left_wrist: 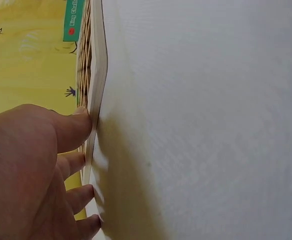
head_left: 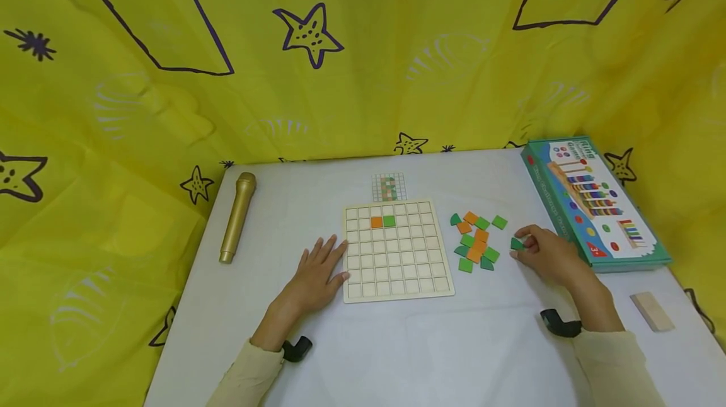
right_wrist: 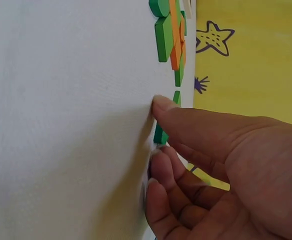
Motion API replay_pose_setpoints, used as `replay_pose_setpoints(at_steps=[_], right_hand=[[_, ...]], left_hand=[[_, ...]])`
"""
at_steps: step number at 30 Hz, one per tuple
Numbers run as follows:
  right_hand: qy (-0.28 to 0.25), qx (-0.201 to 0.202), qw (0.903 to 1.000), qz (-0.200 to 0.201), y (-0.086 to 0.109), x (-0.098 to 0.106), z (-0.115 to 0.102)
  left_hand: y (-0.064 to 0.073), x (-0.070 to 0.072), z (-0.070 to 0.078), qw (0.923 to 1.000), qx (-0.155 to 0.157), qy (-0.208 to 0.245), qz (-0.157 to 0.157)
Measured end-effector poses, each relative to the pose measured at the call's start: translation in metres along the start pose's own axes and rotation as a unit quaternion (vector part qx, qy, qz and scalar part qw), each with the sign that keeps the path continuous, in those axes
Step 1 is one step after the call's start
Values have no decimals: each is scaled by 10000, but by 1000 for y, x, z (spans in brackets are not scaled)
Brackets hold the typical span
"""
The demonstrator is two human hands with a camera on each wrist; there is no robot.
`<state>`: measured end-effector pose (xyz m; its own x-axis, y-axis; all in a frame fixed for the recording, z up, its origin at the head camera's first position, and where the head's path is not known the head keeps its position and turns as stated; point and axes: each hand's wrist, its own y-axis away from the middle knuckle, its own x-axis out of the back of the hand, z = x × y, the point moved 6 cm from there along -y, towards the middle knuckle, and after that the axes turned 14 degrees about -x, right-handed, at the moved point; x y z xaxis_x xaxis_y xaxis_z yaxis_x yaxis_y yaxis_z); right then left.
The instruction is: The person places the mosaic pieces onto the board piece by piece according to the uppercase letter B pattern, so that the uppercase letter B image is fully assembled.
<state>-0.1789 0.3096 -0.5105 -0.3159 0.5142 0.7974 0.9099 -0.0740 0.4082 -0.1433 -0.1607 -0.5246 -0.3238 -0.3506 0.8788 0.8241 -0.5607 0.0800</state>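
A wooden grid board lies on the white table. One orange square tile and one green square tile sit side by side in its upper cells. My left hand rests on the table with fingers spread, thumb and forefinger touching the board's left edge. In the left wrist view the thumb lies against the board's side. My right hand pinches a dark green curved-edge tile between thumb and fingers. That tile is partly hidden in the right wrist view.
Loose orange and green tiles lie between board and right hand. A small pattern card lies behind the board. The gold microphone is at left; a game box and a wooden block are at right.
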Motion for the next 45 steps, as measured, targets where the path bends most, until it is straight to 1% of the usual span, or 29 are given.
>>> replay_pose_setpoints(at_steps=[6,12,20,24,30,41,45], right_hand=[[-1,295,9993,225,3,-1,-1],[-52,294,9987,403,4,-3,-3],[-237,476,9973,505,3,-9,-11],[-258,481,9969,562,4,-13,-14],[-214,446,9972,565,6,-13,-18],[-319,363,9976,492,1,-16,-14],[-242,359,9976,531,1,-15,-15]], left_hand=[[0,-1,-1,10000,-9,-69,-31],[1,-1,-1,10000,1,-34,-35],[1,1,1,10000,-5,-10,19],[2,2,2,10000,3,-7,28],[2,2,2,10000,-4,-4,37],[1,3,3,10000,-29,36,16],[1,2,2,10000,-67,44,-13]])
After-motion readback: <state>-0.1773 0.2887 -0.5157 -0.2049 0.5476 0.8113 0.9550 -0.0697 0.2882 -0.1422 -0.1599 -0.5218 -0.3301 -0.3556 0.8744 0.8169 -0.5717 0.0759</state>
